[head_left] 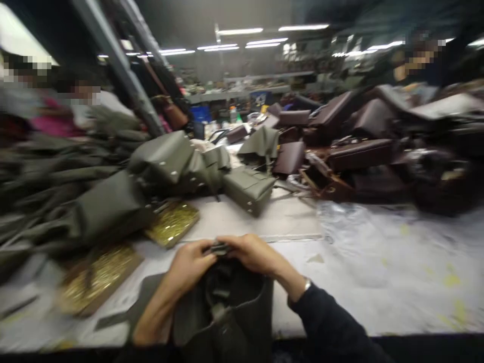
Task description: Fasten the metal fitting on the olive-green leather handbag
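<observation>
A dark green bag (245, 317) stands upright at the table's front edge, its opening facing up. At its far rim, my left hand (191, 264) and my right hand (251, 252) meet, both with fingers closed on a small dark piece (220, 247) between them. Whether that piece is a clasp or a strap end is too blurred to tell. A dark strap or flap hangs inside the opening below the hands. My right wrist carries a light band.
Two trays of gold-coloured hardware, one near (100, 277) and one farther (172, 222), lie to the left. Green bags (249, 189) are heaped behind and left, brown bags (359, 154) at the back right. Clear plastic (351, 227) lies on the right. Other people are behind.
</observation>
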The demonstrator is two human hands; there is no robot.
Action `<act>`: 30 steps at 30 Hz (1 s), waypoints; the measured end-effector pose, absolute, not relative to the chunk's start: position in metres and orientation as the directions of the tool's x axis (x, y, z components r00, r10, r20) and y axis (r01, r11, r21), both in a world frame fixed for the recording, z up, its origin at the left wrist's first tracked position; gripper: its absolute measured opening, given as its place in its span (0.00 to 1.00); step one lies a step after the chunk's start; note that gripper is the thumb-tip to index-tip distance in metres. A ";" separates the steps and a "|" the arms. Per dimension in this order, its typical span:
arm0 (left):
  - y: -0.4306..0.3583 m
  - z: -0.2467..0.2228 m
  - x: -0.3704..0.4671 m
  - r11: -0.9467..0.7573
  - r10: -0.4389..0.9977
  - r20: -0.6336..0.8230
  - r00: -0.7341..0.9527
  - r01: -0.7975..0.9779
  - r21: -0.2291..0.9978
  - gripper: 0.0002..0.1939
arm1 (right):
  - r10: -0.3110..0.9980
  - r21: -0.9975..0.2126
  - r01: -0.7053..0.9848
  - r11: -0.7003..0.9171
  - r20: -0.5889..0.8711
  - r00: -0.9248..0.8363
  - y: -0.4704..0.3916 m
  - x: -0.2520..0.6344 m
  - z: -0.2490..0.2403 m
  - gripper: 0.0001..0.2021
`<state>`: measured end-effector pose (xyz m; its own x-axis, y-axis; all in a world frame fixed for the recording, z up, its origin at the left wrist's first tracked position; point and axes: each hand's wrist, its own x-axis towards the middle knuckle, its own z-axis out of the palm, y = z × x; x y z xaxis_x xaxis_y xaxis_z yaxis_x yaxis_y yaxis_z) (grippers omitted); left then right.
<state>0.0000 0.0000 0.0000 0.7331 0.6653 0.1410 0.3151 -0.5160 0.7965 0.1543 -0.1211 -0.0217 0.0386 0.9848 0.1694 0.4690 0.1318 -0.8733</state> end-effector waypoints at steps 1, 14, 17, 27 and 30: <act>0.002 0.001 -0.018 -0.471 0.658 0.043 0.752 0.366 0.803 0.09 | 0.985 -0.888 0.435 0.151 0.175 0.015 -0.114 0.149 -0.027 0.26; 0.007 0.006 -0.023 -0.209 0.639 -0.189 0.746 0.405 0.890 0.18 | 0.991 -0.864 0.493 0.106 0.132 0.019 -0.106 0.149 -0.025 0.26; 0.006 0.004 -0.024 -0.236 0.678 -0.157 0.718 0.415 0.879 0.15 | 0.988 -0.764 0.643 0.061 0.137 0.069 -0.111 0.135 -0.013 0.33; 0.007 0.001 -0.022 -0.236 0.726 -0.132 0.675 0.424 0.874 0.14 | 0.945 -0.646 0.763 -0.032 0.228 0.233 -0.100 0.103 -0.016 0.17; 0.007 0.001 -0.022 -0.250 0.732 -0.120 0.670 0.428 0.868 0.14 | 0.951 -0.676 0.737 -0.017 0.217 0.221 -0.099 0.107 -0.018 0.18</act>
